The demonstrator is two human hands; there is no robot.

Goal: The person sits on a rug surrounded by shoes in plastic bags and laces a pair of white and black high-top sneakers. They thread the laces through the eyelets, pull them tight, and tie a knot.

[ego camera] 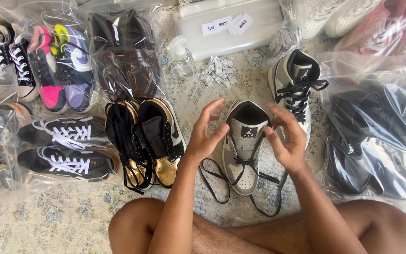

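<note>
A grey and white high-top sneaker with loose black laces lies on the rug in front of me. My left hand hovers just left of its collar, fingers spread and holding nothing. My right hand is at the right side of the collar, fingers curled near the tongue; whether it pinches a lace I cannot tell. Its laced partner sneaker rests further back on the right.
A gold and black pair lies to the left. Bagged shoes surround me: black and white ones, colourful ones, brown ones, dark ones. A spray bottle, small packets and stacked clear bags sit behind.
</note>
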